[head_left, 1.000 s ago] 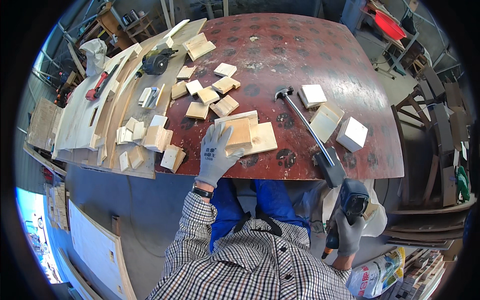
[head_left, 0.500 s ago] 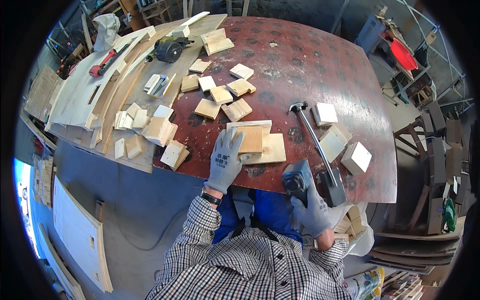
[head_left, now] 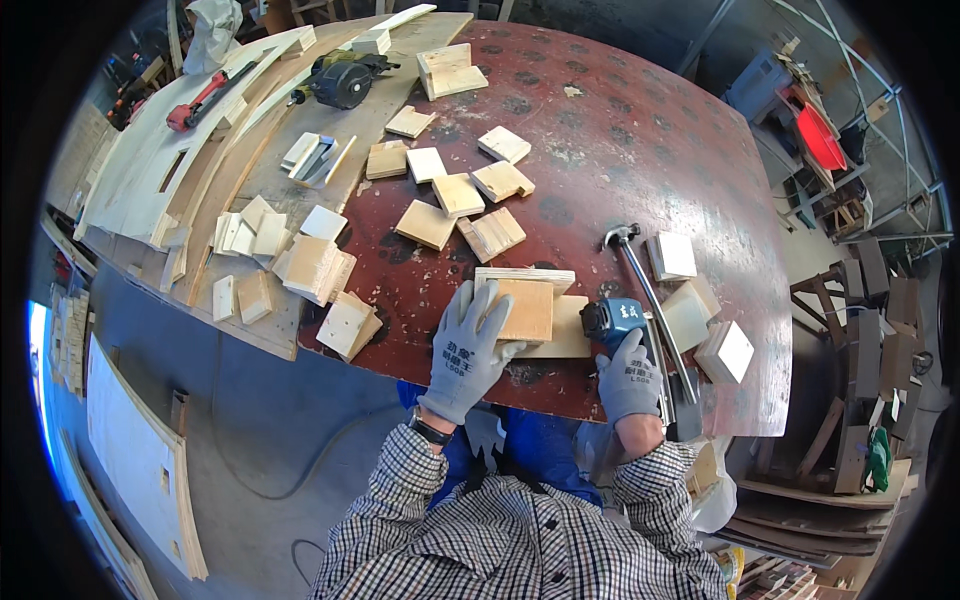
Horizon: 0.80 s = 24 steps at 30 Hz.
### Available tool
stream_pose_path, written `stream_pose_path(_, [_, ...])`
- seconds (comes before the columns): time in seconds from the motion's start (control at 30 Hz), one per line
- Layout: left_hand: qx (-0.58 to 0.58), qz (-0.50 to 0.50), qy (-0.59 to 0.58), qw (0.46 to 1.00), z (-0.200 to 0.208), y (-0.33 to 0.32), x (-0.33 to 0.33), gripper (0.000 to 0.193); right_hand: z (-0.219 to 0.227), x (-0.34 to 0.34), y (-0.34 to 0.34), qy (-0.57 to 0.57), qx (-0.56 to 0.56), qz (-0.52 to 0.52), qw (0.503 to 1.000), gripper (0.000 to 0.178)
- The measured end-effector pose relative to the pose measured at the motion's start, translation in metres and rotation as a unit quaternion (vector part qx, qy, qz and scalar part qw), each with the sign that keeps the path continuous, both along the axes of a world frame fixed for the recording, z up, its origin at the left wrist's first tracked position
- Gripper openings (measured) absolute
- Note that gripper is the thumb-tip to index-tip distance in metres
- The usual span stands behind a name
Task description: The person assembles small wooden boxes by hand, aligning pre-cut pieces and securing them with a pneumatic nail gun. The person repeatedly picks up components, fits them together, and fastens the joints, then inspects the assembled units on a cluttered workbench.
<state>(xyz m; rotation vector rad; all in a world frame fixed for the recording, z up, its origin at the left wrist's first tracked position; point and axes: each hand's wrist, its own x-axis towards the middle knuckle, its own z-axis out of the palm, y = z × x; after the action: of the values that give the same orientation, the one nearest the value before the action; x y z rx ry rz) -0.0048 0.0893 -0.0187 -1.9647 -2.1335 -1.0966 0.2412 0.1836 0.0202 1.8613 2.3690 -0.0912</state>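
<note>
The wooden block [head_left: 525, 312] sits on the desk [head_left: 600, 150], directly right of the left hand [head_left: 466, 352], the nearer one, its slightly parted fingers gripping the block's left side. The right hand [head_left: 627, 378], fingers wrapped around a power tool [head_left: 622, 318], stands right of the block; the strip [head_left: 525, 277] behind the block runs left-right.

A tan wooden block [head_left: 527, 311] lies flat over a paler board [head_left: 571, 332] (layered strip [head_left: 530, 274] behind), a blue-black power tool [head_left: 614, 319] beside its right end.
</note>
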Motion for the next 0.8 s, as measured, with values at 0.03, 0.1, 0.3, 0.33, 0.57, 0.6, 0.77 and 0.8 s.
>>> stream_pose_path(0.03, [0.008,-0.009,-0.017,1.0,-0.002,-0.001,0.0,0.07,-0.005,-0.002,0.008,-0.007,0.001,-0.005,1.0,0.08])
stream_pose_path(0.1, [0.035,-0.026,-0.015,0.999,-0.007,-0.001,-0.003,0.071,-0.016,-0.011,0.025,-0.02,0.016,-0.018,1.0,0.081])
stream_pose_path(0.3, [0.077,0.016,-0.13,0.988,-0.047,-0.021,-0.003,0.099,-0.03,-0.013,0.049,-0.009,0.033,-0.059,0.998,0.086])
stream_pose_path(0.33, [0.069,0.013,-0.14,0.988,-0.05,-0.022,-0.003,0.101,-0.029,-0.011,0.047,0.002,0.026,-0.055,0.998,0.092])
stream_pose_path(0.57, [0.074,-0.036,-0.163,0.983,-0.042,-0.029,-0.009,0.109,-0.018,0.016,0.01,0.04,0.059,-0.008,0.997,0.099])
stream_pose_path(0.6, [0.094,-0.045,-0.166,0.981,-0.039,-0.031,-0.012,0.109,-0.018,0.018,0.004,0.057,0.059,0.002,0.997,0.097])
stream_pose_path(0.77, [0.202,0.071,0.005,0.977,-0.012,-0.053,-0.05,0.104,-0.02,0.017,-0.014,0.072,0.125,0.052,0.988,0.095])
stream_pose_path(0.8, [0.177,0.183,0.044,0.966,0.002,-0.057,-0.068,0.105,-0.018,0.015,-0.015,0.077,0.144,0.06,0.985,0.094])
